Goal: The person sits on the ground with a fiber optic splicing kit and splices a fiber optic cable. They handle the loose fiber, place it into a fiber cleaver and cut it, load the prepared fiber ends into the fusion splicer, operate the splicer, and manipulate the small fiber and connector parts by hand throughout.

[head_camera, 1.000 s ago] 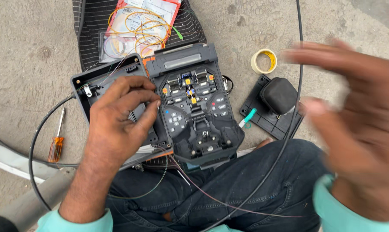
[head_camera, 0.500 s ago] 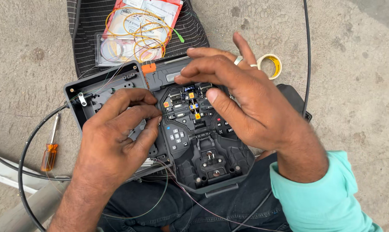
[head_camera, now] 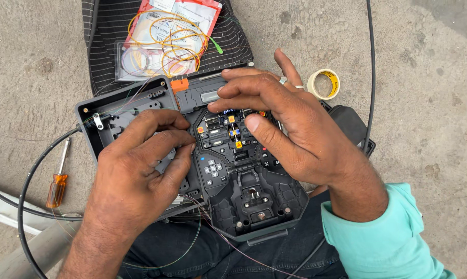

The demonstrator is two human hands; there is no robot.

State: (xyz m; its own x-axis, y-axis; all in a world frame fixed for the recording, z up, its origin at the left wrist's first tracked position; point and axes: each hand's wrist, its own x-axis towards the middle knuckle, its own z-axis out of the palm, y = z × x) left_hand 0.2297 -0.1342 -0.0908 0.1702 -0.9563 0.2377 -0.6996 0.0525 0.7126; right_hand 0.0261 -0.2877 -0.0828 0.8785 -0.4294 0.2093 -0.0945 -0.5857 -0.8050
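Note:
A dark grey fibre splicing machine with orange clamps rests on my lap. My right hand lies over its upper part, fingers spread, fingertips touching the top by the clamps. My left hand rests on a grey splice tray box beside the machine, its fingers curled at the machine's left edge, pinching something too thin to make out. Thin coloured fibres trail from under the left hand across my dark trousers.
A striped black bag lies behind, carrying plastic pouches with coiled yellow fibre. A tape roll sits on the concrete at right, an orange-handled screwdriver at left. Black cables run along both sides.
My right hand came in from the right side and settled over the top of the machine. My left hand stayed on the tray box, fingers curling tighter at the machine's edge.

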